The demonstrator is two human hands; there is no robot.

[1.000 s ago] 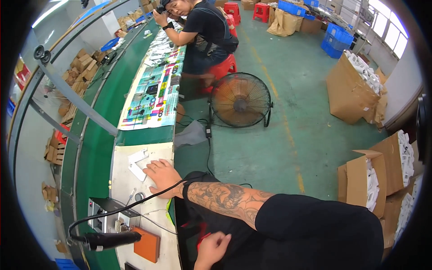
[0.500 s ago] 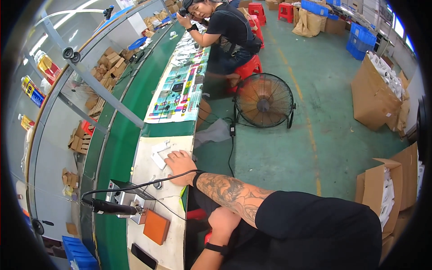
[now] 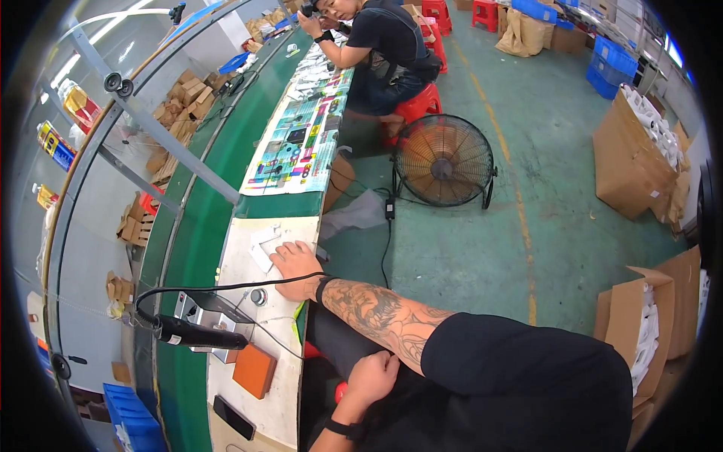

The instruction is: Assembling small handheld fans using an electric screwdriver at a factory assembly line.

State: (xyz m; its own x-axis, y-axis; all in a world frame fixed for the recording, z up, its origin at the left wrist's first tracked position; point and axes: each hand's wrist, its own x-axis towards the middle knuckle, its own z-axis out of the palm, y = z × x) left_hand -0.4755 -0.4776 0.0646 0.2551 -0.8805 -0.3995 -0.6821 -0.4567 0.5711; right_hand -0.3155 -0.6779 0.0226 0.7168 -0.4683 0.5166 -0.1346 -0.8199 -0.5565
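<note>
My right hand (image 3: 294, 261) lies flat on the white bench top (image 3: 241, 279), fingers spread, touching some small white flat pieces (image 3: 263, 245). The tattooed forearm reaches across from the lower right, a black band at the wrist. My left hand (image 3: 373, 380) rests on my dark lap with its fingers curled and nothing visible in it; a black watch sits on that wrist. A black cable runs past the right wrist to a black power screwdriver (image 3: 197, 334) lying over a grey metal fixture (image 3: 218, 310).
An orange block (image 3: 254, 371) and a black phone (image 3: 233, 416) lie nearer on the bench. A green conveyor belt (image 3: 197, 241) runs along the left. A floor fan (image 3: 444, 160) stands to the right. A seated co-worker (image 3: 388, 41) works farther down. Cardboard boxes (image 3: 633, 162) line the right.
The view has swung and drawn closer to the bench. My right hand stays on the white pieces. My left hand has shifted slightly on my lap.
</note>
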